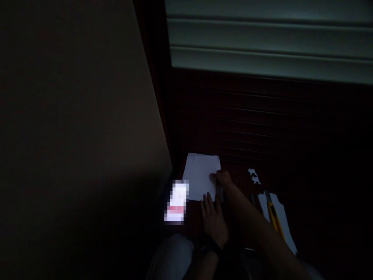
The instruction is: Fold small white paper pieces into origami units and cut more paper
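Observation:
The scene is very dark. A white sheet of paper lies on a dark surface. My left hand rests flat with fingers stretched out at the sheet's near edge; a dark band circles its wrist. My right hand is closed at the sheet's right edge, apparently gripping a dark narrow thing that runs along that edge; I cannot make out what it is.
A yellow utility knife lies on more white paper to the right, with a dark pen-like thing beside it. Small white paper scraps lie farther back. A bright blurred rectangle glows at left. A wall and window blinds stand behind.

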Demonstrator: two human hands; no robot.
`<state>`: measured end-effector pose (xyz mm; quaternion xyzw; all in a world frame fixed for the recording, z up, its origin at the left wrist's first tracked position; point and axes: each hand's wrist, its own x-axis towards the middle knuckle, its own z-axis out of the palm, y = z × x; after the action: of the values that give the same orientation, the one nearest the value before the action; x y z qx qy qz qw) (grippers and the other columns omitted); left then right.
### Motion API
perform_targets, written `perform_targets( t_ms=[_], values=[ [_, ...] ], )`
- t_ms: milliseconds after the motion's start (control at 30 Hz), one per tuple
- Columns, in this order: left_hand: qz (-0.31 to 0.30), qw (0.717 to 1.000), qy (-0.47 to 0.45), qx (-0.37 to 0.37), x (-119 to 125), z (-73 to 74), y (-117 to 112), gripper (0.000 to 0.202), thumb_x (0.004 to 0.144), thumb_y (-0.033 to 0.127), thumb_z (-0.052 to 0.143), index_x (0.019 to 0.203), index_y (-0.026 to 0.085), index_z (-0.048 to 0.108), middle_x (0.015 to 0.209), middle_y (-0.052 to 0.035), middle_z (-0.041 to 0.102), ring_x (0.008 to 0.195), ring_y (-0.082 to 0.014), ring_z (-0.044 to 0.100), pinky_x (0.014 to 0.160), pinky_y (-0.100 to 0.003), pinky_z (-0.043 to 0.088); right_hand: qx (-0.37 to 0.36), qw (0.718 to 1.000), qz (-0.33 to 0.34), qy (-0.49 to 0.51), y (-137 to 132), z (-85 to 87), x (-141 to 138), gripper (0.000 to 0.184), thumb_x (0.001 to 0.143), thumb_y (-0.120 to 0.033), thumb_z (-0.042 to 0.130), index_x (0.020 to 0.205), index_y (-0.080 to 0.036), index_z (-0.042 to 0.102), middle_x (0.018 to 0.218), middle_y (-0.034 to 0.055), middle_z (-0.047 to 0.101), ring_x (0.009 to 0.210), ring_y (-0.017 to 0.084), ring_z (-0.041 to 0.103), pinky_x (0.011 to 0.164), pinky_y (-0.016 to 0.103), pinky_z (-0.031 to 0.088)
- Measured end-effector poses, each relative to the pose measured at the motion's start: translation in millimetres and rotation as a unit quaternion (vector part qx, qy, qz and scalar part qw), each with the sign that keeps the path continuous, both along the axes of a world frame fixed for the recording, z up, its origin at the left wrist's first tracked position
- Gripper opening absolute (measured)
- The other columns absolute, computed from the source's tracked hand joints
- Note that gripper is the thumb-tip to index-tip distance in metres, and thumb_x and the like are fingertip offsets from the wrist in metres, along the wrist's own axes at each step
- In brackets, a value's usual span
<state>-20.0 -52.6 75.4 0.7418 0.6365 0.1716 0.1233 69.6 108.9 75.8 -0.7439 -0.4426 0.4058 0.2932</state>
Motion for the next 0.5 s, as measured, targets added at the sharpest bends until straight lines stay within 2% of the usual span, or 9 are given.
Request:
perform_targets(
  t_ms=[100,200,233,300,367,433,467,500],
  values=[
    [0.001,0.999,-0.035,0.008,1.1,6.0,-3.4,0.057,0.082,0.031,0.048,0.134,0.010,0.037,0.147,-0.0175,0.022,0.136,-0.0336,0.011,0.108,-0.054,0.013,-0.024,0.999,0.010,0.029,-7.9,-3.1,3.0,0.030,0.087,-0.030,0.054,0.114,-0.018,0.054,0.116,0.0068,0.055,0.097,0.021,0.058,0.079,0.039,0.050],
    [0.005,0.995,-0.101,0.029,1.3,11.0,-9.5,0.046,0.083,0.018,0.043,0.129,0.013,0.044,0.145,-0.0136,0.028,0.136,-0.0290,0.017,0.109,-0.051,0.016,-0.011,0.998,0.011,0.058,-21.6,5.3,17.1,0.030,0.087,-0.030,0.054,0.114,-0.016,0.053,0.115,0.0076,0.056,0.094,0.020,0.058,0.078,0.039,0.050],
    [0.013,0.990,-0.132,0.037,0.4,11.5,-11.4,0.042,0.083,0.014,0.040,0.125,0.013,0.047,0.143,-0.0128,0.032,0.135,-0.0270,0.021,0.109,-0.050,0.018,0.002,0.998,0.010,0.069,-28.4,11.5,24.9,0.027,0.087,-0.031,0.054,0.110,-0.016,0.055,0.111,0.0068,0.058,0.091,0.019,0.059,0.075,0.037,0.050],
    [0.046,0.974,-0.214,0.052,-3.6,11.0,-13.7,0.035,0.085,0.010,0.036,0.115,0.014,0.052,0.135,-0.0128,0.041,0.130,-0.0234,0.032,0.107,-0.045,0.025,0.036,0.995,0.004,0.093,-46.5,28.8,44.4,0.028,0.079,-0.039,0.061,0.089,-0.012,0.062,0.087,0.0040,0.065,0.075,0.017,0.061,0.066,0.028,0.047],
    [0.106,0.943,-0.308,0.065,-10.8,10.7,-12.8,0.028,0.087,0.016,0.035,0.108,0.014,0.055,0.126,-0.0139,0.048,0.121,-0.0224,0.042,0.103,-0.043,0.032,0.067,0.991,0.008,0.117,-70.9,50.7,66.3,0.032,0.071,-0.044,0.067,0.076,-0.013,0.062,0.069,0.0009,0.062,0.062,0.014,0.057,0.056,0.024,0.043],
    [0.189,0.899,-0.391,0.061,-20.1,14.1,-9.1,0.029,0.088,0.026,0.037,0.107,0.014,0.055,0.122,-0.0147,0.051,0.119,-0.0245,0.044,0.102,-0.045,0.030,0.085,0.987,0.016,0.134,-100.4,73.5,86.0,0.035,0.068,-0.048,0.067,0.074,-0.014,0.061,0.058,-0.0020,0.056,0.051,0.011,0.049,0.047,0.022,0.035],
    [0.214,0.872,-0.439,0.029,-24.9,18.4,-6.8,0.031,0.088,0.032,0.038,0.107,0.015,0.056,0.119,-0.0143,0.054,0.116,-0.0253,0.047,0.102,-0.045,0.031,0.089,0.986,0.018,0.142,-116.0,84.0,93.7,0.036,0.070,-0.050,0.065,0.073,-0.015,0.060,0.055,-0.0033,0.052,0.047,0.010,0.044,0.044,0.021,0.032],
    [0.214,0.842,-0.495,-0.030,-29.3,24.7,-4.7,0.034,0.088,0.039,0.038,0.106,0.016,0.057,0.115,-0.0135,0.057,0.114,-0.0261,0.049,0.100,-0.045,0.033,0.089,0.984,0.023,0.150,-131.6,93.3,99.4,0.036,0.070,-0.051,0.064,0.073,-0.015,0.060,0.054,-0.0040,0.050,0.046,0.009,0.041,0.043,0.021,0.030]
  ],
)
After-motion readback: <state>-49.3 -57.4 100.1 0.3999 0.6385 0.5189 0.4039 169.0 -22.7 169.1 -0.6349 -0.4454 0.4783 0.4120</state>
